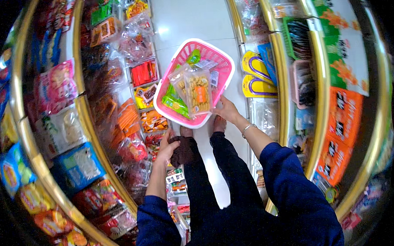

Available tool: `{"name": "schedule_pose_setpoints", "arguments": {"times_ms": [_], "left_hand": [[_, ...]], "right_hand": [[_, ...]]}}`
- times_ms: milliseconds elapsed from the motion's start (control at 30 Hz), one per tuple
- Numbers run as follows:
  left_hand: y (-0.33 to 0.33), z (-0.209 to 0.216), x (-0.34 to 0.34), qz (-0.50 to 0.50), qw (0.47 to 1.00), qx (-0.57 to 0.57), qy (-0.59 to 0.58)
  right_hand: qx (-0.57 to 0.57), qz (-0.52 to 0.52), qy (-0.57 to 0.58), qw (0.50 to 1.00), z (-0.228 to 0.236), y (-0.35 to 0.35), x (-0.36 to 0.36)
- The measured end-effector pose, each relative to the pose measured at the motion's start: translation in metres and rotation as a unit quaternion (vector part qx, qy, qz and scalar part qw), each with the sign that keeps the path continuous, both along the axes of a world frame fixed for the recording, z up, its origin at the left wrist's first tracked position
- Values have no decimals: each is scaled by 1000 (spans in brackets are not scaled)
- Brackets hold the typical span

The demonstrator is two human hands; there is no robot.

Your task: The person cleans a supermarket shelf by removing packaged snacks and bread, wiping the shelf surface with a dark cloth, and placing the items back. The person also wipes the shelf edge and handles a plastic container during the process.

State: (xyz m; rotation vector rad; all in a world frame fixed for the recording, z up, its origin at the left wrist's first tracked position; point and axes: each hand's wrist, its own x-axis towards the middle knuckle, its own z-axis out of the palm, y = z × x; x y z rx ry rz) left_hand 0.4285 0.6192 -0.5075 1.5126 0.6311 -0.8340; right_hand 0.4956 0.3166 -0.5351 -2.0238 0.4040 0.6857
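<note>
Dark blue sleeves (287, 176) spread nearest the camera, with black trousers (234, 165) between them. Beyond the feet sits the basket (225, 51), pink inside with a white rim. In it a clear pouch (198, 85) of tan pieces, orange-labelled, lies over green packets (175, 103). The right hand (226, 111) reaches over the basket's near right rim, thumb and fingers close together at the pouch's lower right edge; whether they pinch pouch or rim, I cannot tell. The left hand (166, 147), near the basket's lower left side, is closed around a brown cloth (183, 151), apart from the pouch. Packed shelves (84, 128) flank both sides.
</note>
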Motion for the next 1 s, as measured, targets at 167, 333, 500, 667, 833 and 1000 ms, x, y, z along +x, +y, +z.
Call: {"name": "schedule_pose_setpoints", "arguments": {"times_ms": [167, 333, 500, 667, 833, 1000], "left_hand": [[-16, -112, 108, -60, 997, 21, 36], [-22, -181, 156, -78, 996, -20, 39], [-33, -195, 172, -91, 991, -85, 39], [-30, -188, 163, -17, 988, -139, 65], [-17, -143, 154, 33, 975, -164, 149], [6, -92, 126, 69, 974, -139, 163]], "right_hand": [[101, -46, -41, 993, -128, 0, 54], [2, 52, -178, 983, -140, 24, 69], [143, -17, -85, 986, -175, 20, 67], [247, -34, -12, 968, -167, 37, 72], [388, -113, 42, 914, -135, 48, 69], [351, -58, 52, 933, -62, 63, 61]]}}
